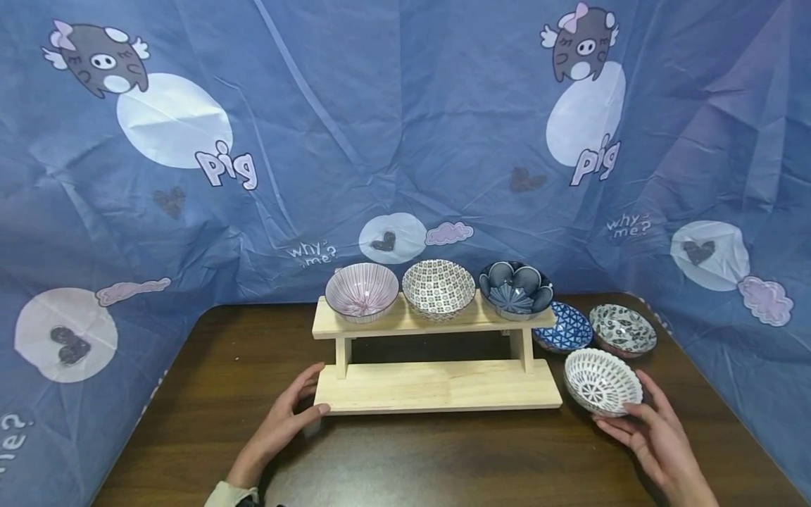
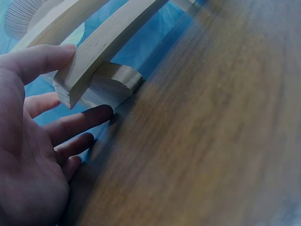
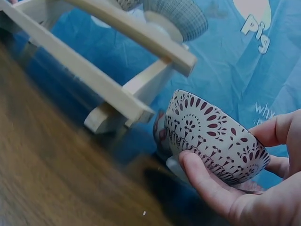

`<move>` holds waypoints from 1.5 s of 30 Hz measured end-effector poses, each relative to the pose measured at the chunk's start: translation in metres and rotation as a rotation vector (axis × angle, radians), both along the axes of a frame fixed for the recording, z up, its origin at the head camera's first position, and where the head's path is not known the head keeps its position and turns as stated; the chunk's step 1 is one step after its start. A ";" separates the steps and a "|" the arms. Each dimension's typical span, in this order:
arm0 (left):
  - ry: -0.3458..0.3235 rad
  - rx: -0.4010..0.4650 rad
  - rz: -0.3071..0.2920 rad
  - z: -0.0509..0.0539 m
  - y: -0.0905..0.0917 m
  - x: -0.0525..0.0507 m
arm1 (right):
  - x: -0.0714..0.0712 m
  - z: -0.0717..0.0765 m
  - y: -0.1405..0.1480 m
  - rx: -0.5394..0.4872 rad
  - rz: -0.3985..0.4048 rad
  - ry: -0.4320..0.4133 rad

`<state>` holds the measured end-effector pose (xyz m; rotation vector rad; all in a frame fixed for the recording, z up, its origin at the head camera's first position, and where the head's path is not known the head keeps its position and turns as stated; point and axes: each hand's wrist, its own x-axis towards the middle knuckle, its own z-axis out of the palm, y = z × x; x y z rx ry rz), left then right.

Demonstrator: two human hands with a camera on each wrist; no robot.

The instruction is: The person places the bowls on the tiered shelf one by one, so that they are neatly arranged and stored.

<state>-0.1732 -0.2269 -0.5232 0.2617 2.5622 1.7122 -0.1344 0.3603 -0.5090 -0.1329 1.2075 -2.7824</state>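
Right hand point(image 1: 659, 436), nearest, lower right: grip clamped on a round white bowl with a dark petal pattern point(image 1: 603, 382), ceramic by its look, digits on opposite sides of the wall. Bowl tilted, just beside the stand's right end; seems lifted off the dark brown wood-grain worktop point(image 1: 456, 458).

Left hand point(image 1: 288, 412): thumb and forefinger bracket one end of the pale wooden two-tier stand point(image 1: 437, 331), at its lower shelf point(image 1: 437, 386); remaining fingers loose and spread. A light hold, I judge; pressure cannot be told.

Done, going by how things lie: three bowls upright in a row on the upper shelf point(image 1: 380, 327). Left to right: a round pink-and-white striped bowl point(image 1: 362, 292), a round cream bowl with a dark lattice print point(image 1: 438, 289), a round dark blue bowl with a flower motif point(image 1: 516, 289).

Left, in my judgement: three bowls off the stand. One is in the right hand. Two sit on the worktop behind it: a round blue-and-white triangle-patterned bowl point(image 1: 565, 327), partly hidden by the stand's right end, and a round white bowl with grey-green leaves point(image 1: 623, 329). Roughly halfway, by count.
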 end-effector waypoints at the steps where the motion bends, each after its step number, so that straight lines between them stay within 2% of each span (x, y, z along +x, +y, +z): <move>1: -0.001 -0.001 0.002 0.000 0.000 0.000 | 0.000 0.002 -0.001 -0.011 0.009 0.007; 12: 0.009 -0.010 -0.006 0.001 0.000 0.000 | 0.002 0.020 -0.011 -0.035 0.073 0.085; 20: -0.049 -0.016 -0.002 0.008 0.002 -0.001 | 0.004 0.034 -0.022 -0.022 0.138 0.119; 25: -0.048 -0.012 0.001 0.007 0.002 -0.002 | 0.004 0.042 -0.031 -0.032 0.187 0.133; 36: -0.026 -0.014 -0.004 0.006 0.001 -0.001 | 0.003 0.056 -0.053 0.027 0.244 0.094; 45: -0.017 -0.029 0.014 0.003 0.001 -0.001 | -0.002 0.061 -0.071 0.089 0.266 0.096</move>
